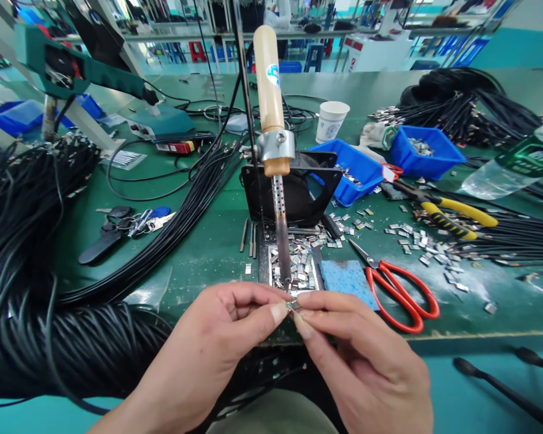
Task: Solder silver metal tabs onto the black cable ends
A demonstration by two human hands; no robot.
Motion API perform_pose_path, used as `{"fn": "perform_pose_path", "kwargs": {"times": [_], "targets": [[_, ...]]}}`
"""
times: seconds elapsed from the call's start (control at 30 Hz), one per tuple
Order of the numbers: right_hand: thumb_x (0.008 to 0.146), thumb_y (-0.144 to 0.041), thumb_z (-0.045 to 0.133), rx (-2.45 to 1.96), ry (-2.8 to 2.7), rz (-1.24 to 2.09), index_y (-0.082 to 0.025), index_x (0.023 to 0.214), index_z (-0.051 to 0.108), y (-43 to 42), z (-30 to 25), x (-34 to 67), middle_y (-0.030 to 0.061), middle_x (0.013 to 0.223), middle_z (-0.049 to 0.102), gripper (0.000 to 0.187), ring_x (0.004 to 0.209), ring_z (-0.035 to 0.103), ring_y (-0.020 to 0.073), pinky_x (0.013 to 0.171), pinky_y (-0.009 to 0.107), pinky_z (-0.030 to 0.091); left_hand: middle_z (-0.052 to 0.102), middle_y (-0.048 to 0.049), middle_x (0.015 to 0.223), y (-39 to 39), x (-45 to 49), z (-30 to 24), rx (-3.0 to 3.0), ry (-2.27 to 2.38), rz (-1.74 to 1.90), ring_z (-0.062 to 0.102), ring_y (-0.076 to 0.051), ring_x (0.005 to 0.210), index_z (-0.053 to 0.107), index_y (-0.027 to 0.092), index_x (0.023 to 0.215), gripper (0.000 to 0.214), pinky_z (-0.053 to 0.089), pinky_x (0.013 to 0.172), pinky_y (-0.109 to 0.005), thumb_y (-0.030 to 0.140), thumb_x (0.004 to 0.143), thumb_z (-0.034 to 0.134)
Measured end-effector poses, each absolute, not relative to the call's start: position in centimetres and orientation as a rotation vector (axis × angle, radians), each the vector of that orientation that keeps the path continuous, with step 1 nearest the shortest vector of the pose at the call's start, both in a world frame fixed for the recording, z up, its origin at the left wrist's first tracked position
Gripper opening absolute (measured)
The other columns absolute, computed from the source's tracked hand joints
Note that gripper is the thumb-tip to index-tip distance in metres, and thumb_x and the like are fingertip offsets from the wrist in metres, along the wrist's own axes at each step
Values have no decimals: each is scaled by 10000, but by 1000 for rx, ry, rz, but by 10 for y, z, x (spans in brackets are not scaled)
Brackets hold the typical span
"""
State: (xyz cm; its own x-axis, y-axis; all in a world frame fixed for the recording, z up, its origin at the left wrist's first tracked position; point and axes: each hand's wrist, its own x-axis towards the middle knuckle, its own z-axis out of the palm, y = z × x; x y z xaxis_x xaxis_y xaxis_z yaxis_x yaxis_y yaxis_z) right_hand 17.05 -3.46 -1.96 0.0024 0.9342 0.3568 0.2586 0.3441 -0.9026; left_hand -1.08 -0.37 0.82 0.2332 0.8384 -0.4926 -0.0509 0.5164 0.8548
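My left hand and my right hand meet at the table's front edge, each pinching the same tiny metal clip between thumb and forefinger. Just above the clip hangs the tip of a soldering iron with a wooden handle, clamped upright in a black stand. Under the tip lies a small metal tray with several loose metal clips. A blue sponge lies right of the tray. What else the fingers hold is hidden.
Thick bundles of black cable fill the left side. Red-handled scissors, yellow-handled pliers, two blue bins, a paper cup, a plastic bottle and keys lie on the green table.
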Motion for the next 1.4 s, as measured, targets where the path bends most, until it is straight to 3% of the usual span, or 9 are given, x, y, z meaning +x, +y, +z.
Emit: {"fn": "perform_pose_path", "kwargs": {"times": [0.23, 0.4, 0.6, 1.4], "targets": [[878, -30, 740, -1142, -1498, 758, -245, 959, 798, -33, -19, 169, 22, 1071, 792, 237, 951, 767, 156, 873, 241, 631, 693, 51, 690, -3, -11, 8, 821, 1183, 746, 538, -101, 632, 869, 281, 959, 110, 432, 639, -216, 350, 881, 833], [873, -14, 729, -1079, -1503, 707, -211, 938, 797, -29, -20, 168, 24, 1043, 793, 218, 922, 768, 126, 863, 181, 620, 769, 34, 827, 0, -12, 10, 820, 1181, 735, 604, -104, 719, 868, 285, 1000, 126, 444, 661, -204, 337, 893, 825], [876, -17, 732, -1085, -1496, 701, -215, 957, 787, -29, -22, 168, 8, 1069, 782, 221, 964, 752, 109, 892, 161, 595, 763, 36, 810, 0, -13, 10, 804, 1165, 745, 636, -118, 763, 865, 283, 1011, 138, 470, 704, -214, 341, 892, 826], [892, -32, 725, -1111, -1483, 706, -239, 981, 778, -27, -25, 167, -9, 1074, 774, 231, 986, 739, 110, 880, 179, 592, 760, 27, 806, 5, -11, 9, 825, 1168, 743, 574, -102, 686, 835, 226, 899, 116, 434, 650, -212, 340, 892, 812]]}}
